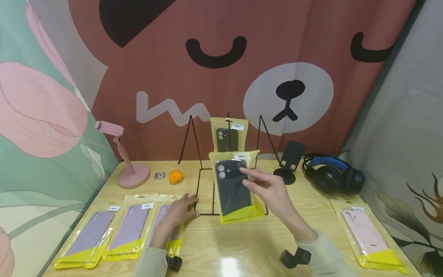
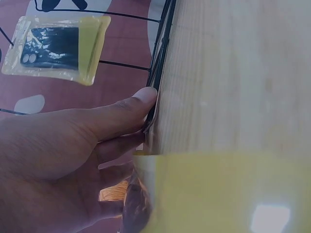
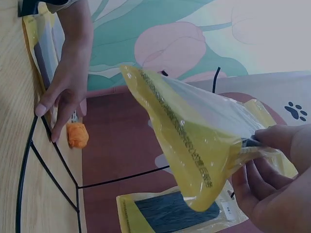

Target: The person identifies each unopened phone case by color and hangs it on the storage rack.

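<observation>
My right hand (image 1: 273, 192) pinches the right edge of a clear pouch with a yellow bottom, holding a dark phone case (image 1: 233, 188); it hangs over the wire rack. In the right wrist view this pouch (image 3: 194, 141) is seen from its lower end, thumb and fingers on its side. Behind it, another bagged dark phone case (image 1: 227, 139) hangs on the black wire display rack (image 1: 205, 214). My left hand (image 1: 178, 215) rests at the front left corner of the rack's base, thumb and fingertips touching the wire. Under that hand lies a bagged purple phone case (image 1: 162, 215).
More bagged purple cases (image 1: 129, 223) lie at the left, a bagged pink case (image 1: 366, 231) at the right. Along the back stand a pink phone stand (image 1: 133, 175), an orange ball-like item (image 1: 176, 176), a black stand (image 1: 292, 156) and headphones (image 1: 332, 179).
</observation>
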A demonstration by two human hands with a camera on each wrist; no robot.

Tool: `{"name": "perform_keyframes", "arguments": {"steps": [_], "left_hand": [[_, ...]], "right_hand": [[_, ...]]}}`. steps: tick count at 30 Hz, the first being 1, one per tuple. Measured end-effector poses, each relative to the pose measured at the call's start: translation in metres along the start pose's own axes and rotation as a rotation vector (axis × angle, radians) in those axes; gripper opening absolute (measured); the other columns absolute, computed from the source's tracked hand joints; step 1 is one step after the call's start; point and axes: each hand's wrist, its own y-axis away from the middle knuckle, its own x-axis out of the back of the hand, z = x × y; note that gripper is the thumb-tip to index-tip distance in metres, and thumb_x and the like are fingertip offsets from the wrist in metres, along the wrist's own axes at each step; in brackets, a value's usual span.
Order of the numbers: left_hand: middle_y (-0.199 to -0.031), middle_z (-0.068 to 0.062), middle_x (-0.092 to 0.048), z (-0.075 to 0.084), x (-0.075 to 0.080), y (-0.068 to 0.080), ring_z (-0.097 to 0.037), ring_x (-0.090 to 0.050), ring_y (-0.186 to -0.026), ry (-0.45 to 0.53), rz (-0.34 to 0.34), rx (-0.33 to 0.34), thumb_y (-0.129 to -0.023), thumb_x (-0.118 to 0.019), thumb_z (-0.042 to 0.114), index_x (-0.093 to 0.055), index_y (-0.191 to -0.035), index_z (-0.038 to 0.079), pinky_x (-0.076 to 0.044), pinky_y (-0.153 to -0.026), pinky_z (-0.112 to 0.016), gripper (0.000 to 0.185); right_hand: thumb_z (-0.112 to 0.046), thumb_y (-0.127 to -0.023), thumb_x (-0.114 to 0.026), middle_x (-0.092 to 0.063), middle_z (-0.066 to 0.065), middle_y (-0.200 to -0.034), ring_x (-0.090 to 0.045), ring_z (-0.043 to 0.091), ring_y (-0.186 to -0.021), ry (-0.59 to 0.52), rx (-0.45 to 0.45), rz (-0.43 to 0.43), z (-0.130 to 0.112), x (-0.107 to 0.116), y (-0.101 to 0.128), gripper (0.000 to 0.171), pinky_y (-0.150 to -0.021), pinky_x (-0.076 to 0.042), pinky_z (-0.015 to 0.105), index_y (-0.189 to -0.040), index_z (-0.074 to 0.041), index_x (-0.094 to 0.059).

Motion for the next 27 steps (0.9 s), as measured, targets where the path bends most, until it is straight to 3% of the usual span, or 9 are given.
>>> {"name": "perform_keyframes", "arguments": {"steps": [6,12,20,27], "left_hand": [[-0.146,-0.012,-0.045,0.001,0.001,-0.001,-0.04,-0.03,-0.139,-0.003,-0.013,0.007,-0.084,-0.074,0.024,-0.055,-0.135,0.003,-0.02,-0.109,-0.067,0.058],[-0.146,-0.011,-0.046,0.003,0.002,-0.001,-0.04,-0.031,-0.138,-0.014,-0.013,0.01,-0.084,-0.074,0.024,-0.056,-0.134,0.004,-0.022,-0.108,-0.067,0.057],[-0.146,-0.012,-0.045,0.002,0.001,0.0,-0.041,-0.031,-0.138,-0.022,-0.024,0.008,-0.084,-0.074,0.025,-0.055,-0.134,0.003,-0.022,-0.108,-0.066,0.057],[-0.146,-0.013,-0.045,0.003,0.002,0.0,-0.041,-0.031,-0.138,-0.012,-0.02,0.012,-0.084,-0.074,0.024,-0.056,-0.134,0.003,-0.022,-0.108,-0.066,0.057]], "right_hand": [[-0.007,-0.088,-0.07,-0.066,0.003,-0.106,-0.057,0.017,-0.084,0.0,0.061,-0.027,0.011,0.001,0.0,0.036,-0.079,-0.056,0.027,-0.123,-0.014,-0.068],[0.0,-0.087,-0.068,-0.065,0.004,-0.116,-0.058,0.015,-0.088,0.038,0.08,-0.039,0.006,-0.001,0.001,0.037,-0.08,-0.055,0.026,-0.124,-0.008,-0.066],[0.003,-0.088,-0.066,-0.066,0.011,-0.102,-0.055,0.013,-0.079,0.071,0.05,-0.034,-0.019,-0.005,-0.001,0.034,-0.078,-0.056,0.028,-0.122,0.001,-0.065],[-0.004,-0.089,-0.067,-0.061,0.006,-0.087,-0.054,0.016,-0.077,0.112,-0.008,-0.009,-0.013,-0.007,-0.013,0.034,-0.075,-0.054,0.027,-0.123,-0.006,-0.066]]}}
